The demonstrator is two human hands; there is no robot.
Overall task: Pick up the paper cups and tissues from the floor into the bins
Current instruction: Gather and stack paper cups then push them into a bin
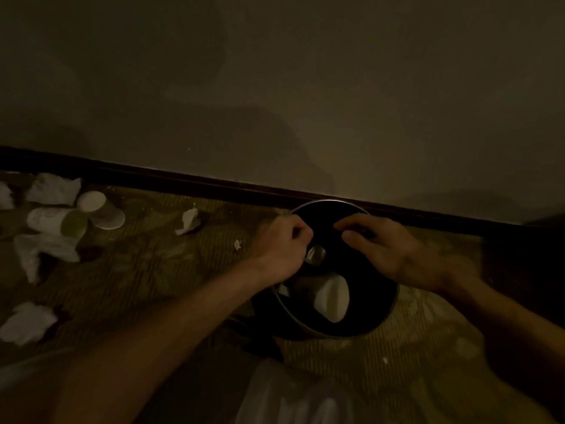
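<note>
While the left hand [282, 246] curls over the bin [330, 202], its hold unclear, the right hand [385, 249] hangs loose-fingered and empty; one paper cup [331, 298] lies inside, below both; other cups [101, 211] and tissues [53, 189] lie well left.

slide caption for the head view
The left hand and right hand over a black bin with a paper cup inside; cups and tissues litter the floor at left.
</note>
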